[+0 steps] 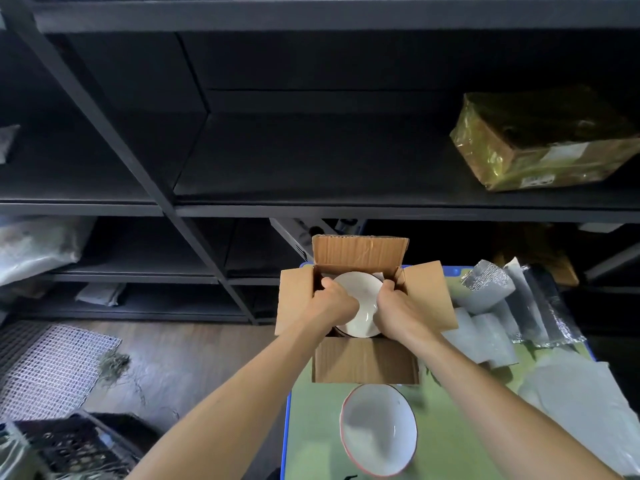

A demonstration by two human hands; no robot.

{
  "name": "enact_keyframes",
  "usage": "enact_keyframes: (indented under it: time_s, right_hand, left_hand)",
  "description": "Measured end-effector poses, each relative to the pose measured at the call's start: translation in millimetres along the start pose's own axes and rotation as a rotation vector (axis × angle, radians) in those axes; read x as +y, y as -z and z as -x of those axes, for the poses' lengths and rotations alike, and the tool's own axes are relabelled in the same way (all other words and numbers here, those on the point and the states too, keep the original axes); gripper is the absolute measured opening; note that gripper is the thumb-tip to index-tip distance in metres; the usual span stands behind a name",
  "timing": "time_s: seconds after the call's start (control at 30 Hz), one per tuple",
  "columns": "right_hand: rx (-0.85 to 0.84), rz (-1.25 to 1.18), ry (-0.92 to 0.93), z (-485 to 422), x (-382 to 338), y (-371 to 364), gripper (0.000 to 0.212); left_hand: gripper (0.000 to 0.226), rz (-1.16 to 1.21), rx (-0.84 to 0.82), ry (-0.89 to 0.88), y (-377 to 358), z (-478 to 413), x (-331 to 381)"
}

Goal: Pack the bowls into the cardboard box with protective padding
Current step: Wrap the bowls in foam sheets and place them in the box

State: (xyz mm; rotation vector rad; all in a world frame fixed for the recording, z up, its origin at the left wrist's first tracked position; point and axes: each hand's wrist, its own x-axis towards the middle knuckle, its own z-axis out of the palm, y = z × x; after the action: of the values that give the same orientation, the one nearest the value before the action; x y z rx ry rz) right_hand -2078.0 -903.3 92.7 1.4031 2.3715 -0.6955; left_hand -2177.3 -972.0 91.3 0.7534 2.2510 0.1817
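Head view, single frame. Cardboard box (364, 362) stands on the green table (311, 431) with all four flaps folded outward. Inside it sits a white bowl (360, 294), mouth up and tilted slightly toward the camera. Left hand (334, 304) holds its left rim and right hand (398, 306) its right rim, the fingers of both curled over the edge in a firm grip; neither hand is spread. Whether the bowl rests on the box floor or hangs just above it cannot be told, as the hands and box walls hide its base. A darker curved edge shows beneath its near side, possibly another bowl or a liner; not resolvable. A second bowl (379, 429), white with a reddish rim, lies on the table just in front of the near flap, unwrapped and outside the box. Padding sheets (485, 337), some pale foam and some silver foil, are heaped on the table to the right of the box, touching its right flap. Judgement: task roughly midway. One bowl is being seated, at least one remains to go in, most padding looks unused, and the flaps are not closed. Background: dark shelving (311, 150) with a film-wrapped parcel (543, 143) on the upper right shelf.
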Motion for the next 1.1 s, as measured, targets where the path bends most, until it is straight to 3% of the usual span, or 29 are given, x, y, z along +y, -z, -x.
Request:
enact_keyframes:
  time_s: [0.2, 0.33, 0.53, 0.9, 1.1]
  right_hand:
    - [-0.023, 0.114, 0.020, -6, -1, -8, 0.051]
    - [0.006, 0.134, 0.026, -6, -2, -10, 0.048]
    - [0.058, 0.119, 0.041, -6, 1, -18, 0.060]
    - [0.079, 0.156, 0.029, -4, -2, -23, 0.064]
    - [0.120, 0.258, 0.062, -7, 0, -23, 0.066]
  left_hand:
    - [0.048, -0.124, 0.030, -0.030, -4, 2, 3]
    - [0.053, -0.172, 0.082, -0.048, -8, 2, -1]
    - [0.047, -0.352, 0.164, -0.136, -10, 6, -4]
    - [0.048, -0.412, 0.135, -0.144, -5, 6, -1]
    - [0.050, -0.492, 0.187, -0.232, -7, 10, -3]
